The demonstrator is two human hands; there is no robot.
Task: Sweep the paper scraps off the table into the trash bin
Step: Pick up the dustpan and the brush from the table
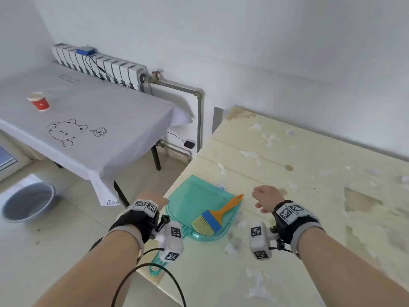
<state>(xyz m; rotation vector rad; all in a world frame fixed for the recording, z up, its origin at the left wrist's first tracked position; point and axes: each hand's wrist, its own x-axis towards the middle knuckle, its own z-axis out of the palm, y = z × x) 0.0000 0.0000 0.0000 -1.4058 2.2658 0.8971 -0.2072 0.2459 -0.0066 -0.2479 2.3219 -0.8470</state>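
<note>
White paper scraps (250, 155) lie scattered over the pale wooden table (212, 275), thickest toward the back and right. A teal dustpan (194, 196) sits at the table's left edge, its handle sticking out over the edge. On it lies a brush (218, 214) with an orange handle and a blue band. My left hand (156, 200) hovers at the dustpan's left rim, its fingers hidden behind the wrist strap. Just right of the brush handle's tip, my right hand (266, 198) hangs over the table with fingers loosely curled, holding nothing.
A grey round bin (28, 202) stands on the floor at the far left. A second table with a white cloth (99, 120) and a red paper cup (39, 101) is behind it. A radiator (104, 67) lines the wall. A black cable (141, 271) trails from my left wrist.
</note>
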